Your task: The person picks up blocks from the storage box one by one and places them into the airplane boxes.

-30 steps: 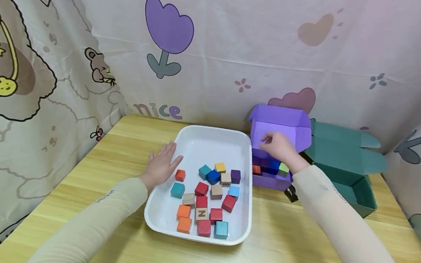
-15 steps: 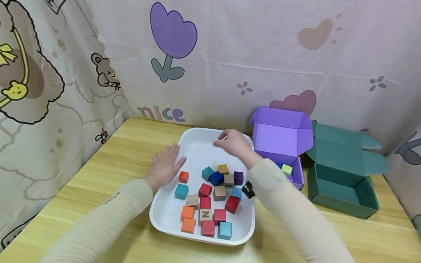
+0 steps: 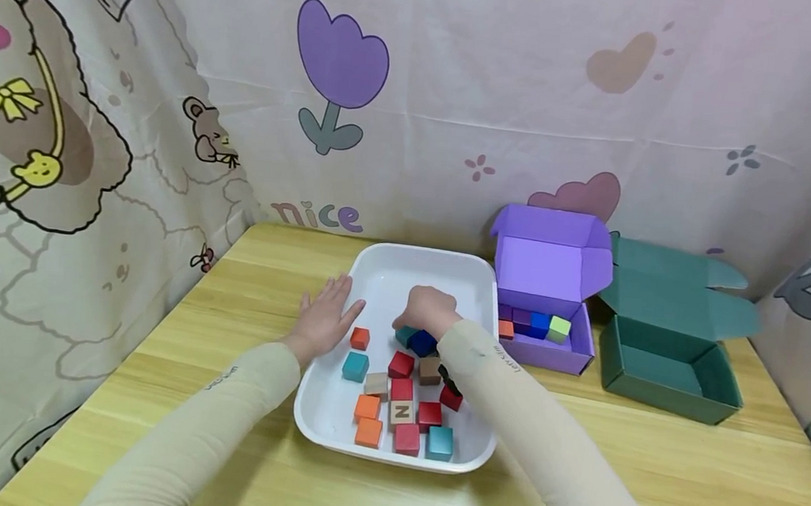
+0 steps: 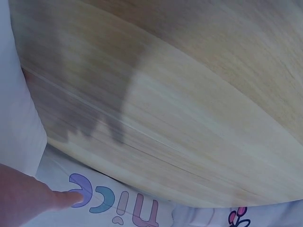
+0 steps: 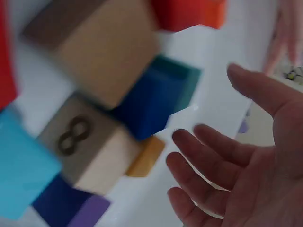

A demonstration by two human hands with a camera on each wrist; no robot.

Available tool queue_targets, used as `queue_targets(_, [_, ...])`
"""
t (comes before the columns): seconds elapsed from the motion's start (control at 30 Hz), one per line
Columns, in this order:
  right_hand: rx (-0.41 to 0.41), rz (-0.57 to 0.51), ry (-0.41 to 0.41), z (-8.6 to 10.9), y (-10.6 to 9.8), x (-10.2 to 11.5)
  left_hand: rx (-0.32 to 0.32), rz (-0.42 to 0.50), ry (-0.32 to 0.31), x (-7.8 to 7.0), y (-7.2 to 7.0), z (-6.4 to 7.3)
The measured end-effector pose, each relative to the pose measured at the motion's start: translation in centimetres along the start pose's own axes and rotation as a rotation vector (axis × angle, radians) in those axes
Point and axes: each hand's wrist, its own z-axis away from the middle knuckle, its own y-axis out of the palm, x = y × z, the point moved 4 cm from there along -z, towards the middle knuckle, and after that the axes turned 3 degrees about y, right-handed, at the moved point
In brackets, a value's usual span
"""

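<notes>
Several coloured wooden cubes lie in a white tray (image 3: 412, 265) on the table. My left hand (image 3: 320, 322) rests on the tray's left rim with its fingers straight; only a finger (image 4: 28, 196) shows in the left wrist view. My right hand (image 3: 431, 311) is over the cubes at the middle of the tray. In the right wrist view its fingers are apart and loosely bent, with nothing between them. Nearest to them are a yellow cube (image 5: 146, 158) and a dark blue cube (image 5: 147, 101) beside a wooden cube marked 8 (image 5: 80, 137). The head view hides the yellow cube behind my hand.
Right of the tray stands an open purple box (image 3: 547, 358) with several cubes inside, among them a lime green cube (image 3: 559, 329). Farther right is an open dark green box (image 3: 666, 393). A patterned cloth (image 3: 447, 89) hangs behind the table.
My right hand has moved left from above the purple box, across the tray's far end, and then down toward the cubes. The left hand stays on the rim. The view has shifted slightly.
</notes>
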Motion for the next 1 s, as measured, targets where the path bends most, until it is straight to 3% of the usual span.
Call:
queue_targets(0.23, [0.004,0.175,-0.042,-0.3,0.8,-0.6,-0.007,-0.010,0.010,0.1,0.0,-0.1])
queue_targets(0.47, [-0.015,0.159,-0.050,-0.4,1.2,-0.5,-0.007,-0.008,0.010,0.0,0.0,-0.2])
queue_targets(0.77, [0.015,-0.103,-0.066,-0.7,0.5,-1.1,-0.005,-0.001,0.009,-0.1,0.0,-0.1])
queue_targets(1.0, [0.038,-0.388,-0.161,-0.5,-0.9,-1.8,-0.006,-0.008,0.001,0.0,0.0,-0.1])
